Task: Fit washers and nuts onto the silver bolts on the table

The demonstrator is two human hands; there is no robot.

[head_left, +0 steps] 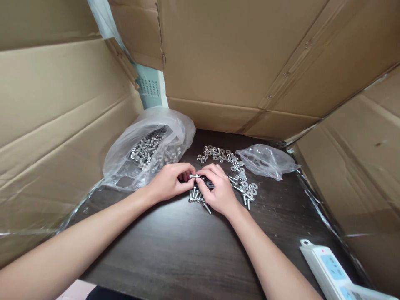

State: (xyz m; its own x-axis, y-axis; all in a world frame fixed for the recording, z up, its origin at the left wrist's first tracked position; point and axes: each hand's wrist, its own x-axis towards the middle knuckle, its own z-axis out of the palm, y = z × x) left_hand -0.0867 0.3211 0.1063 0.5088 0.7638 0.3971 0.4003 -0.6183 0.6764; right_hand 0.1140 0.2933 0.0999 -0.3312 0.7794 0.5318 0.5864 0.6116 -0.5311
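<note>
Small metal bolt (194, 176) sits between both hands, over the bench (168, 250), just beyond the loose bolts (196, 195). Left hand (170, 182) pinches its left end, right hand (219, 191) grips the right end with thumb and fingers. Long axis runs roughly left to right, near level; can't tell which end has the head. Probably light, stiff, hard to break, a bit slippery; best taken by fingertips, on the head or across the shank.
</note>
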